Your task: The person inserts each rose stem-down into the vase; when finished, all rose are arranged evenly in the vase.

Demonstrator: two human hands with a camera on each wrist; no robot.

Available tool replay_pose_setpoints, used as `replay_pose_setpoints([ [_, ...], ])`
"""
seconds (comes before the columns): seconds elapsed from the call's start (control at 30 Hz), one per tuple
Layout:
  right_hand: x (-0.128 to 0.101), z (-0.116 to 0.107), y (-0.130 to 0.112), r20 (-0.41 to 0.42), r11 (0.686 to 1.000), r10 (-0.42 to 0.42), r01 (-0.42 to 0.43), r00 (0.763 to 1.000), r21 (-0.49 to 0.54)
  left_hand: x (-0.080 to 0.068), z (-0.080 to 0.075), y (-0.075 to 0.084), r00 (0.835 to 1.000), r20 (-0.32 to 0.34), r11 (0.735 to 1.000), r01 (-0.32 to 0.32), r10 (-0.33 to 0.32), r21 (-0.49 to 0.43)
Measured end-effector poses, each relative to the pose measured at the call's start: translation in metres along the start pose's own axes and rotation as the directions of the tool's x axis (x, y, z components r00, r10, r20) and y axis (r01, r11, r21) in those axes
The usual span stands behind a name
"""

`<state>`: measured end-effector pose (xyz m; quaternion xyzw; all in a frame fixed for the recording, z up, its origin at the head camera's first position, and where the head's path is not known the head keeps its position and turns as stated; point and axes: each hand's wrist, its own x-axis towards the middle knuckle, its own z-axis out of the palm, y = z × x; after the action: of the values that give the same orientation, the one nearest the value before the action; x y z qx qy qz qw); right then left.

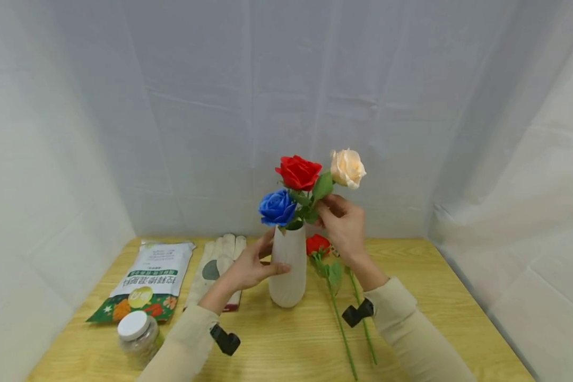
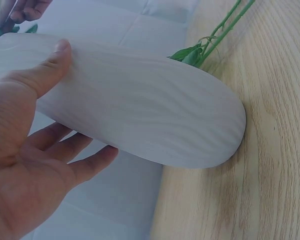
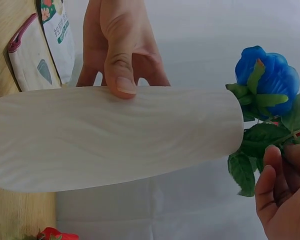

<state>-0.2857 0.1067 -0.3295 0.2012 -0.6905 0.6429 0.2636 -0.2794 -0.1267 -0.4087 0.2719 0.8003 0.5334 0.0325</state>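
Observation:
A tall white vase [image 1: 287, 268] with wavy ridges stands on the wooden table. My left hand [image 1: 254, 265] grips its side, the thumb [image 2: 60, 62] across the front and the other fingers round the far side. From the vase mouth rise a blue rose [image 1: 277, 207] and a red rose [image 1: 299, 173]. At the right of them, my right hand [image 1: 344, 225] pinches the stem of a cream rose [image 1: 347, 168] among green leaves [image 3: 265, 139], close beside the mouth. The fingers partly hide that stem.
Right of the vase lie another red rose [image 1: 318, 244] and a second green stem [image 1: 366, 329]. To the left are work gloves [image 1: 217, 265], a printed fertilizer bag [image 1: 148, 278] and a white-lidded clear jar [image 1: 140, 339]. Pale sheeting [image 1: 210, 106] hangs behind the table.

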Motion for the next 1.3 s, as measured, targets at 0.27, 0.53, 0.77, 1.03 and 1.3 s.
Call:
replay_pose_setpoints([
  [0.27, 0.0, -0.002, -0.001, 0.014, 0.996, 0.046, -0.045, 0.999, -0.083, 0.0, 0.001, 0.001, 1.0, -0.002, 1.0, 0.007, -0.007, 0.0],
  [0.53, 0.001, -0.005, -0.007, 0.061, 0.986, 0.024, -0.014, 0.998, -0.164, -0.002, 0.001, 0.0, 1.0, 0.003, 1.0, 0.023, -0.023, -0.006],
  [0.77, 0.002, -0.005, -0.006, 0.096, 0.99, 0.006, 0.007, 0.995, -0.141, -0.002, 0.001, 0.002, 0.999, -0.005, 0.999, 0.05, -0.05, -0.005],
  [1.03, -0.005, 0.004, 0.009, 0.114, 0.986, 0.041, -0.022, 0.993, -0.167, -0.002, 0.003, 0.001, 0.999, 0.0, 0.999, 0.05, -0.05, -0.004],
  [1.3, -0.005, 0.006, 0.011, 0.117, 0.955, 0.027, 0.009, 0.993, -0.295, 0.0, 0.003, 0.001, 0.999, -0.007, 0.999, 0.045, -0.045, -0.013],
])
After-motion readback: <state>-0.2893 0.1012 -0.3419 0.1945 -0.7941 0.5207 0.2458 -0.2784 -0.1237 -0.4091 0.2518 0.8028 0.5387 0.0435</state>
